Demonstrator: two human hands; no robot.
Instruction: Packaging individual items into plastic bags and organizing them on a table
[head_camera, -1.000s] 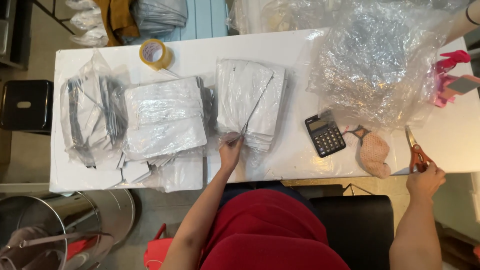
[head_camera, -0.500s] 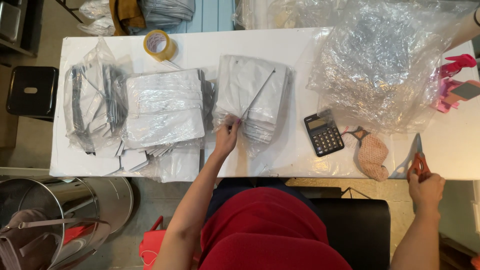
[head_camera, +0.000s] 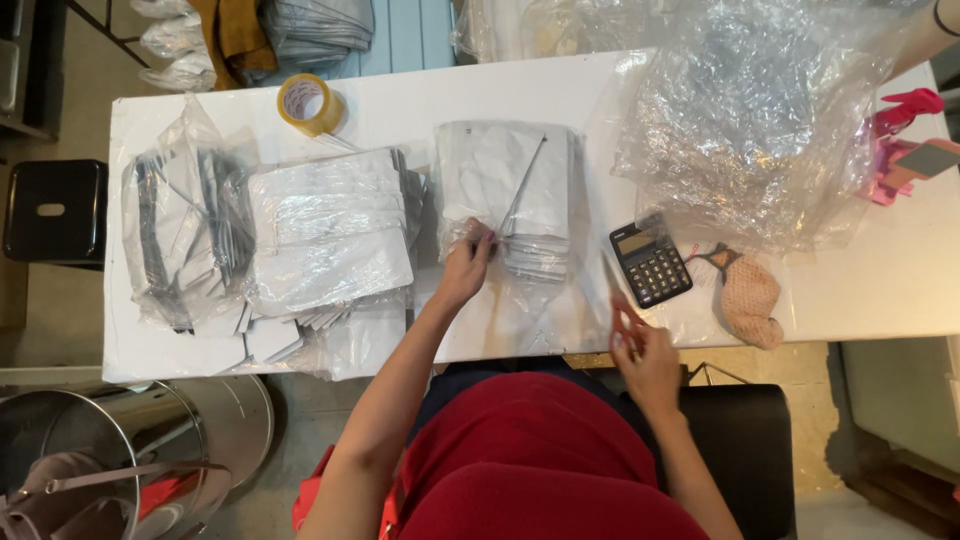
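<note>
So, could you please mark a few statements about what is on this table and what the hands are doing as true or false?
1. The left hand rests on the plastic-wrapped stack of white packets. True.
2. The calculator lies at the left end of the table. False: it lies right of the middle, beside the bubble wrap.
3. A roll of tape sits near the table's far edge. True.
4. The right hand is pressing the calculator's keys. False: it is at the near table edge, short of the calculator; what it holds is too blurred to tell.
5. The person wears red. True.
</note>
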